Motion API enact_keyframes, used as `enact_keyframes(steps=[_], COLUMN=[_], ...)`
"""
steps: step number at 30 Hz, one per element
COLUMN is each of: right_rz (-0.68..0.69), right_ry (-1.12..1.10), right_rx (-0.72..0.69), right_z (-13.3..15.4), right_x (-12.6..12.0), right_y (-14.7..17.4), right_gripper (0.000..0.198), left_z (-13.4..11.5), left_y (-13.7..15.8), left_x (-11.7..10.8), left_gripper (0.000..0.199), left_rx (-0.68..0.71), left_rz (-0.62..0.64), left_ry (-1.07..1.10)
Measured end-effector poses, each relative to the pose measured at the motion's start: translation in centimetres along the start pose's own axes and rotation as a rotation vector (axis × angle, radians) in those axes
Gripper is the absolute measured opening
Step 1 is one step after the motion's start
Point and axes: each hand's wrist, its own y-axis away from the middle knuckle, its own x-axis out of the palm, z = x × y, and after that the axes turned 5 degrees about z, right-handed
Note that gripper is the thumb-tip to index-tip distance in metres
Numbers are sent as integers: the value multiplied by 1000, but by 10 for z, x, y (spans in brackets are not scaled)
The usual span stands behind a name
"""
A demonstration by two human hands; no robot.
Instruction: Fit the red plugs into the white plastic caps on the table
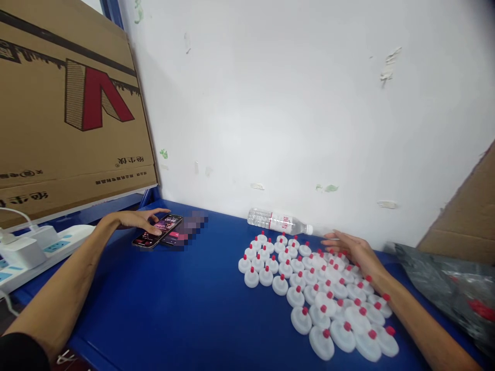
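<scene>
At the left of the table, my left hand (145,220) is on a smartphone (164,229) with a lit screen. The thumb lies over the screen and the fingers reach along the phone's far side. My right hand (358,252) is stretched out at the far right edge of a group of small white round containers with red tips (309,278). Its fingers are extended and slightly blurred, with nothing seen in them. A clear plastic bottle with a white cap (280,221) lies on its side just left of those fingers.
Behind the blue table (185,304) rises a white wall (270,103). A power strip with chargers (50,245) lies at the left, below a large cardboard box (73,113). A dark plastic bag (441,283) sits at the right, near more cardboard (464,211).
</scene>
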Motion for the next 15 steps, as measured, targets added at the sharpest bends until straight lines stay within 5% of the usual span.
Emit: enact_keyframes(steps=[15], right_rz=[-9], right_ry=[2], right_rx=[3], right_z=[2], right_x=[2], right_y=[2], right_gripper=[31], left_z=[-13], left_y=[6], left_x=[6], left_gripper=[123], left_rx=[-45], left_rz=[-85], left_ry=[49])
